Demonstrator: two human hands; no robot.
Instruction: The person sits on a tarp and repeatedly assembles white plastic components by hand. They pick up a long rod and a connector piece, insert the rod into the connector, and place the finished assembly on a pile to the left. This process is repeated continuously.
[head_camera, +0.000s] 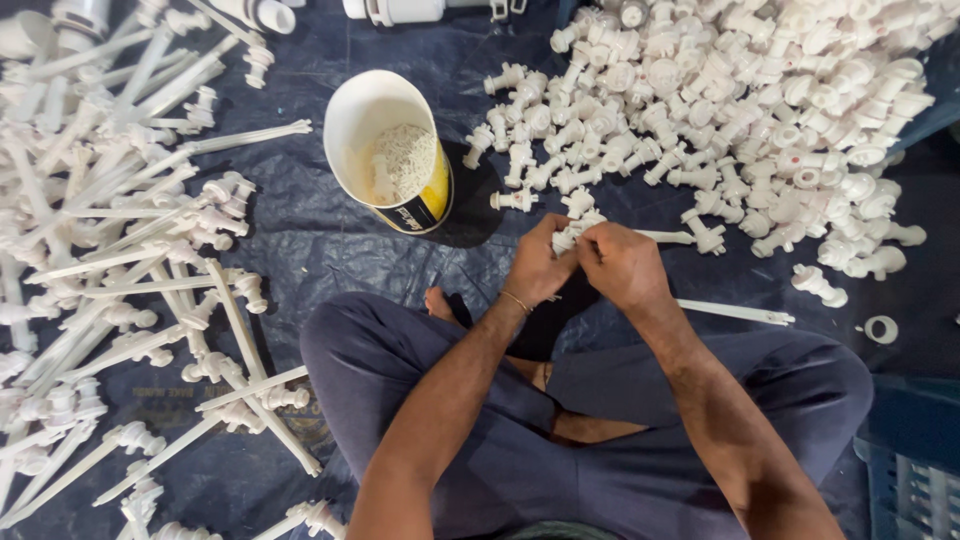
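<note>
1. Both of your hands are clamped on one white plastic tap, just right of the round tub. Your left hand wraps its lower end and your right hand pinches the top. With so little of the tap showing between them, a hard twist could make it slip or pinch a finger.
2. The tub leans toward you, with small white bits heaped inside. A knock from your left elbow could tip it and spill them over the dark sheet.
3. The heap of loose taps lies well right of the tub and close to your right hand. A wide sweep could scatter them.
4. The long-stemmed pieces left of the tub lie tangled, so a fresh one thrown there could snag.
5. A thin white stem lies right of the tub, by your right forearm. Leaning on it could snap it.
</note>
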